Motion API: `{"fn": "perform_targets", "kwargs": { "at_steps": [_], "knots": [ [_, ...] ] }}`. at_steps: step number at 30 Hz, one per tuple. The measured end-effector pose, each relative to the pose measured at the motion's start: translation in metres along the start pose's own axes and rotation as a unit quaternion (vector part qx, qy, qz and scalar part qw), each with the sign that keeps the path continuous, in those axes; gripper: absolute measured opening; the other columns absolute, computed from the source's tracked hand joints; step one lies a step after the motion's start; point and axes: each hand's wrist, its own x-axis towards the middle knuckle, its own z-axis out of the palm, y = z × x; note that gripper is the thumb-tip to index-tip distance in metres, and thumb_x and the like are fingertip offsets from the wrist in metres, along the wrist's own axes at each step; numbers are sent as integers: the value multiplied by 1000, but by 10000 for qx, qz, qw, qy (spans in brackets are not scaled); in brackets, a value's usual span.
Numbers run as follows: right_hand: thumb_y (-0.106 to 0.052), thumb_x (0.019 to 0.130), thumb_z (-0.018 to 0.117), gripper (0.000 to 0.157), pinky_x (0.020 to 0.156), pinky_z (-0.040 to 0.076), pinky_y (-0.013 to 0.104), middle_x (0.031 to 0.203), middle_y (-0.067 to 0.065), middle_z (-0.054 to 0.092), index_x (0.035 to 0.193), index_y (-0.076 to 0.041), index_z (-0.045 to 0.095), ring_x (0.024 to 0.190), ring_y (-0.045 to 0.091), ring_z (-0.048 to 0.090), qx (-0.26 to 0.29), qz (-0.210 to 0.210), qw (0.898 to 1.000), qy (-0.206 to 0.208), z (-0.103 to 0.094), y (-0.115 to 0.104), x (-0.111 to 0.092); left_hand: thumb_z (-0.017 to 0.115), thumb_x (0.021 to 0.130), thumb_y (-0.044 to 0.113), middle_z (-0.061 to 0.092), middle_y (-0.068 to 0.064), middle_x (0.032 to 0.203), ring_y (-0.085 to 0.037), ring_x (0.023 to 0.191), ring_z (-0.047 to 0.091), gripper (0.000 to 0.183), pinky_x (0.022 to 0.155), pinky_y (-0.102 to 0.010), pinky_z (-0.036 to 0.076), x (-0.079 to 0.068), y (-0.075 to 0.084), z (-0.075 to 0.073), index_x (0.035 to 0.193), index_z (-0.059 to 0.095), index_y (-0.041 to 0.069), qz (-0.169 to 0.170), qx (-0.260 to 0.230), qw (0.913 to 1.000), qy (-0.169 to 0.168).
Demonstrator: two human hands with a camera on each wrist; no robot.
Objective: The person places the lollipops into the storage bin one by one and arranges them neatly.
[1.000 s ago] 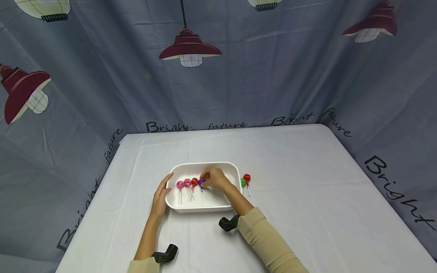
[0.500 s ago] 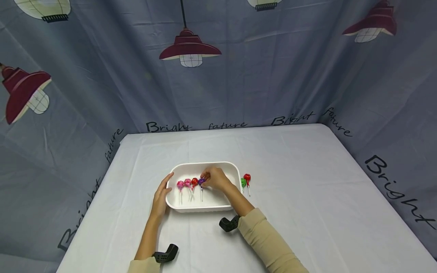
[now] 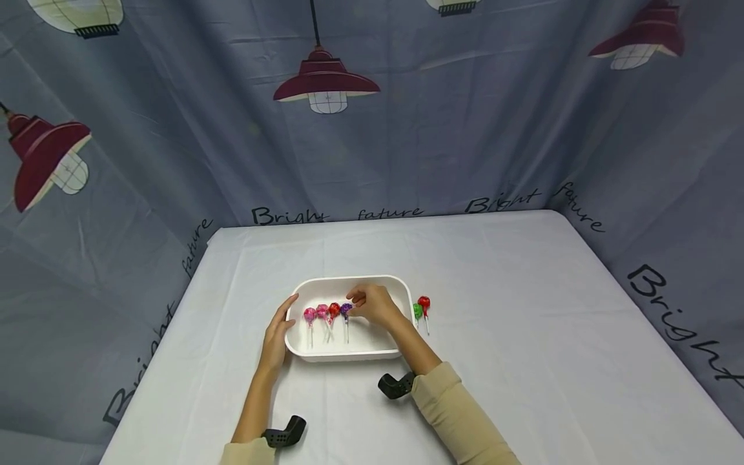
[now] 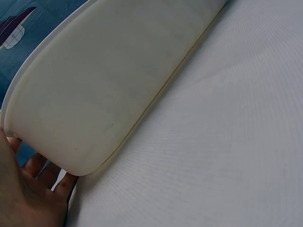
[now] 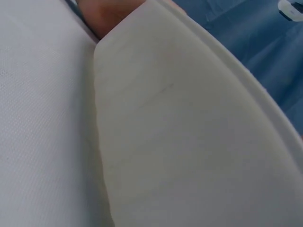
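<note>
A white tray (image 3: 343, 356) stands on the table with a row of wrapped lollipops in it. Two pink lollipops (image 3: 309, 314), a red lollipop (image 3: 334, 310) and a purple lollipop (image 3: 346, 309) lie side by side, sticks toward the person. My right hand (image 3: 374, 305) is over the tray, fingers parted just beside the purple head. At the tray's left end, my left hand (image 3: 274, 339) rests along the wall and rim with extended fingers. The left wrist view shows its fingers (image 4: 61, 187) against the tray's outer end. In the right wrist view, the tray's side wall (image 5: 180, 118) fills most of the picture.
Just right of the tray lie a green lollipop (image 3: 417, 310), partly hidden by the rim, and another red lollipop (image 3: 424, 302). A white cloth covers the table (image 3: 511, 310). A grey-blue curtain (image 3: 465, 129) with printed lamps hangs behind and at the sides.
My right hand's fingertips have come off the purple lollipop and spread slightly up and right. The purple lollipop stays in the row. My left hand keeps its place at the tray.
</note>
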Motion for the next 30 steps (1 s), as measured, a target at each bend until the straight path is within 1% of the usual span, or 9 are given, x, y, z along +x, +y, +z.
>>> {"fn": "perform_targets", "kwargs": {
  "at_steps": [4, 8, 10, 14, 18, 23, 26, 30],
  "knots": [
    [-6, 73, 76, 30, 68, 50, 22, 88, 12, 66, 100, 1, 67, 77, 18, 61, 351, -5, 9994, 0, -4, -3, -4, 32, 92, -3, 25, -9, 150, -21, 139, 9, 50, 113, -37, 6, 0, 1, 1, 141, 36, 4, 33, -9, 10000, -1],
    [-4, 73, 75, 31, 68, 51, 23, 94, 13, 66, 103, 1, 67, 79, 19, 61, 685, -116, 9976, 48, -14, -9, -11, 31, 92, -2, 24, -9, 150, -20, 139, 9, 50, 113, -36, 6, -1, 1, 0, 141, 36, 5, 17, 9, 10000, 0],
    [-5, 74, 75, 31, 69, 51, 25, 96, 13, 66, 104, -1, 67, 80, 18, 61, 790, -146, 9967, 99, -22, -12, -15, 31, 92, -2, 24, -9, 150, -18, 139, 9, 50, 113, -36, 6, -1, 1, 0, 141, 36, 6, -9, 5, 10000, 4],
    [-10, 75, 75, 30, 71, 52, 27, 99, 9, 66, 104, -8, 68, 83, 17, 61, 993, -46, 9947, 255, -40, -15, -22, 31, 92, -2, 23, -9, 150, -17, 139, 9, 50, 113, -36, 7, 0, 1, 0, 141, 36, 5, -27, -18, 10000, -3],
    [-11, 77, 74, 30, 74, 52, 29, 100, 8, 66, 106, -9, 67, 87, 19, 61, 1162, 12, 9917, 556, -60, -13, -29, 31, 92, -2, 22, -9, 151, -17, 139, 9, 50, 113, -36, 7, 0, 1, 1, 142, 36, 6, -73, 24, 10000, 4],
    [-13, 79, 72, 32, 77, 52, 31, 103, 9, 65, 110, -7, 65, 91, 21, 60, 1352, 217, 9847, 1081, -85, -1, -37, 31, 92, -1, 23, -8, 151, -18, 139, 9, 50, 113, -37, 7, 1, 2, 1, 142, 36, 7, -74, 79, 9999, 15],
    [-15, 81, 71, 32, 79, 51, 32, 105, 9, 65, 111, -7, 65, 93, 20, 59, 1386, 369, 9796, 1406, -97, 11, -42, 31, 92, -1, 23, -8, 150, -17, 139, 9, 50, 113, -36, 7, 1, 2, 0, 142, 36, 7, -66, 81, 9999, 24],
    [-17, 82, 70, 34, 84, 49, 36, 106, 10, 65, 112, -4, 64, 95, 22, 58, 1351, 507, 9748, 1703, -107, 31, -47, 32, 92, -2, 23, -9, 150, -19, 139, 9, 50, 113, -37, 7, 1, 2, 0, 141, 36, 6, -61, 44, 10000, 16]
  ]
}}
